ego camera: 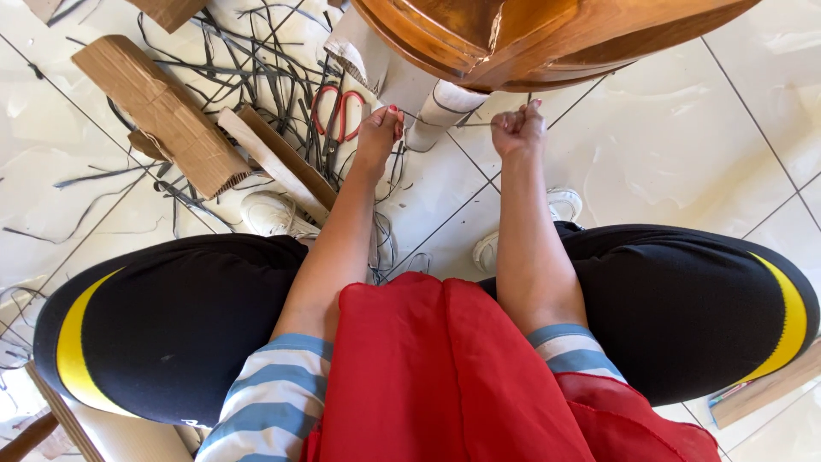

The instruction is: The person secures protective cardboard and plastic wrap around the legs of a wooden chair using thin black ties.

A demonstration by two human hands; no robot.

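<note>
Presently: left hand (379,128) and right hand (519,128), both clenched, hold a thin strand (445,115) taut between them. Wrapped leg (445,107) (cardboard-covered) sits just behind it.

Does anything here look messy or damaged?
Yes. Thin dark strips lie tangled over the tiled floor, with torn cardboard pieces and red-handled scissors among them. The wooden furniture's edge looks chipped.

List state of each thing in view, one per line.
left hand: fisted on a thin strip
right hand: fisted on the same strip
thin strip: taut between both hands
red-handled scissors: lying on floor, unheld
cardboard piece: flat on floor, torn
dark strips: scattered, tangled
</note>
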